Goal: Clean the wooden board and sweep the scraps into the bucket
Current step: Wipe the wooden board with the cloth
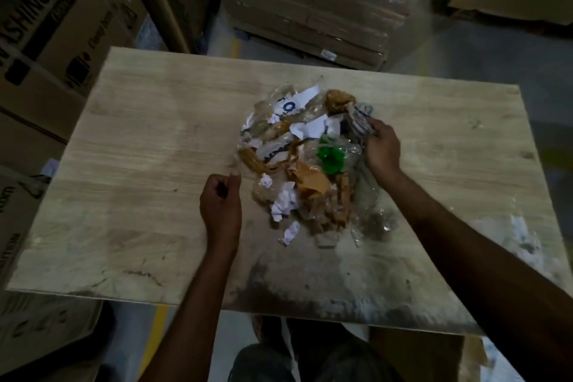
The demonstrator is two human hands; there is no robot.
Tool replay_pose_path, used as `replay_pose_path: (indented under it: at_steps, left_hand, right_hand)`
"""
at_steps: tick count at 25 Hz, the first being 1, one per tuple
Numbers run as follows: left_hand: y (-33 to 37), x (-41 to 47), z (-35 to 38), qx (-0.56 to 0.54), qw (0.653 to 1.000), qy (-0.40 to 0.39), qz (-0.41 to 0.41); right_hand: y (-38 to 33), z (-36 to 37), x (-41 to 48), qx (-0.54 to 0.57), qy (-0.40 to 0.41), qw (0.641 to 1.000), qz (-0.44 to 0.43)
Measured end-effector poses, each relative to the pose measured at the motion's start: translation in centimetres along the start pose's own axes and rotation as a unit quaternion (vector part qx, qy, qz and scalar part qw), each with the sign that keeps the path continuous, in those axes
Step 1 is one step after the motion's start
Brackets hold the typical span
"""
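Note:
A light wooden board (139, 139) lies flat in front of me, with dust and dark smears along its near edge. A heap of scraps (305, 161) sits at its middle: torn white paper, brown tape, clear plastic film and a green plastic piece (331, 160). My left hand (220, 198) rests at the heap's left edge with the fingers curled into a loose fist; nothing shows in it. At the heap's right side my right hand (379, 149) has its fingers closed on a grey and white scrap (361, 121). No bucket is in view.
Large cardboard boxes (52, 28) stand close on the left. A wrapped pallet of flat cartons (313, 0) stands behind the board. Grey floor shows at the right and below the near edge, with my legs (279, 360) under the board.

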State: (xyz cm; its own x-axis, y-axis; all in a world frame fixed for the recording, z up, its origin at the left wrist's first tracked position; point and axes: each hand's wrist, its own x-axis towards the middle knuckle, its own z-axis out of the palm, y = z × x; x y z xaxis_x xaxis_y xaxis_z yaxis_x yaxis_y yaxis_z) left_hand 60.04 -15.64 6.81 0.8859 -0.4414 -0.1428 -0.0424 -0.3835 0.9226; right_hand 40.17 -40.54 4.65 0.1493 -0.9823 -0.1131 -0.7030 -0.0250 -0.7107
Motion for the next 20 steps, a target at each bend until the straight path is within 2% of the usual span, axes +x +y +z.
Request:
replay_pose_path:
  at_steps: [2,4,6,9,11,13,14,16,19,20]
  left_hand:
    - [0.7,-0.6,0.7,-0.002,1.000,-0.014,0.000]
    - [1.4,-1.1,1.0,-0.008,1.000,-0.030,0.005]
    - [1.9,-1.9,0.9,-0.019,0.999,-0.046,0.020]
    - [2.0,-3.5,0.2,-0.025,0.997,-0.066,0.023]
    - [1.5,-5.0,-0.8,-0.020,0.996,-0.082,0.026]
    - [0.8,-7.1,-2.3,-0.017,0.995,-0.095,0.033]
    - [0.3,-8.1,-3.2,-0.009,0.994,-0.100,0.039]
    - [-0.7,-10.0,-5.3,0.004,0.993,-0.105,0.050]
    - [-2.0,-12.9,-8.0,-0.018,0.992,-0.104,0.064]
    - [-2.5,-13.8,-8.6,-0.026,0.992,-0.104,0.064]
  right_hand:
    - [0.0,-0.6,-1.3,0.123,0.017,0.992,0.035]
    - [0.0,-2.5,-3.0,0.184,0.074,0.978,0.072]
    - [0.8,-4.5,-6.0,0.143,0.137,0.976,0.089]
    - [3.2,-5.5,-12.5,0.017,0.238,0.965,0.107]
    - [5.0,-4.1,-16.1,0.000,0.242,0.958,0.157]
    - [5.5,-2.5,-17.7,0.079,0.199,0.961,0.175]
    - [4.9,-2.3,-17.6,0.153,0.191,0.949,0.198]
    - [2.8,-3.1,-17.4,0.292,0.182,0.909,0.235]
    - [-0.6,-6.0,-18.4,0.380,0.195,0.877,0.221]
    - [-1.0,-6.9,-19.6,0.434,0.187,0.851,0.228]
